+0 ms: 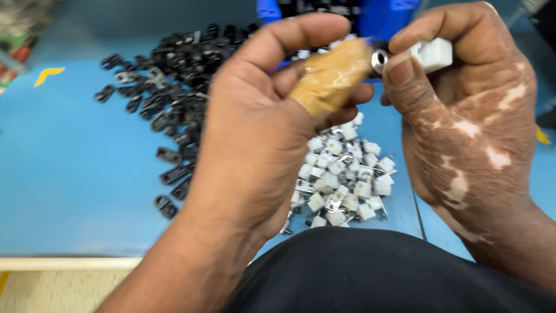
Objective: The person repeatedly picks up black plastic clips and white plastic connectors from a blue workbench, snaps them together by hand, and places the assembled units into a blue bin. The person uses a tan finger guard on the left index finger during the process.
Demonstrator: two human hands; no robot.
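I held a white clip [433, 54] pinched in my right hand [469, 116] above the white pile [341, 174], my taped left hand [260, 116] curled at its metal ring [379, 59], where steady alignment seemed wisest.

Blue worktop [69, 174], smooth and evenly lit, with a pale cream front edge [63, 264]. Small yellow mark [47, 74] on the surface at far left. Seam [421, 223] between two panels on the right. Blurred colourful clutter [17, 35] at top left corner. Beige floor [52, 293] below.
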